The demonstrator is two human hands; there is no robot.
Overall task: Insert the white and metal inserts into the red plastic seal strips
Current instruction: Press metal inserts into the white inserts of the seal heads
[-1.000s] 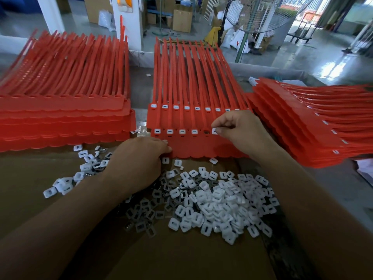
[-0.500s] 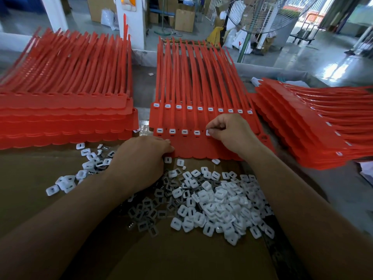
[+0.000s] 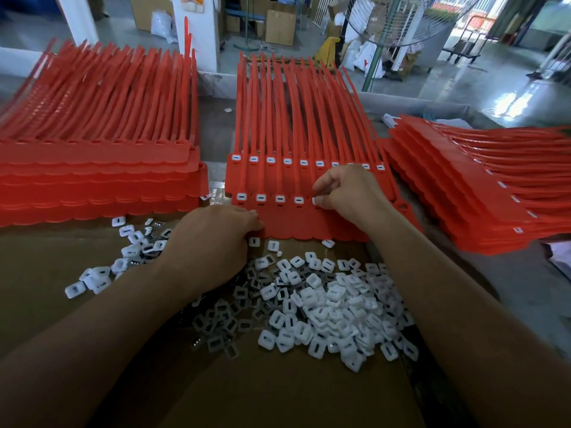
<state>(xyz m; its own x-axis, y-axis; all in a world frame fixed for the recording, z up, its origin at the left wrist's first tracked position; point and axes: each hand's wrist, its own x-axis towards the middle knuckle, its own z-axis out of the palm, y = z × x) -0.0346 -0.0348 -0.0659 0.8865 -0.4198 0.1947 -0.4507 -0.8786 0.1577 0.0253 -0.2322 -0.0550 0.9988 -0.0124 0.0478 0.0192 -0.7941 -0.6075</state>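
A stack of red seal strips (image 3: 293, 217) lies in front of me, tails pointing away. White inserts (image 3: 279, 198) fill several sockets in its nearest row and in the row behind. My right hand (image 3: 346, 193) pinches a white insert against the fifth socket of the nearest row; the insert is mostly hidden by my thumb and finger. My left hand (image 3: 213, 242) rests knuckles-up on the cardboard, fingertips touching the strip's near edge; what it holds is hidden. A heap of loose white inserts (image 3: 333, 307) and darker metal inserts (image 3: 222, 322) lies below my hands.
A tall stack of red strips (image 3: 99, 174) without inserts sits at the left. Another stack (image 3: 482, 186) with inserts leans at the right. All rest on a cardboard sheet (image 3: 278, 393). Beyond the table stand a standing fan (image 3: 398, 23) and boxes.
My right hand has shifted slightly left along the nearest row and now presses at the fifth socket. My left hand stays at the strip's near edge.
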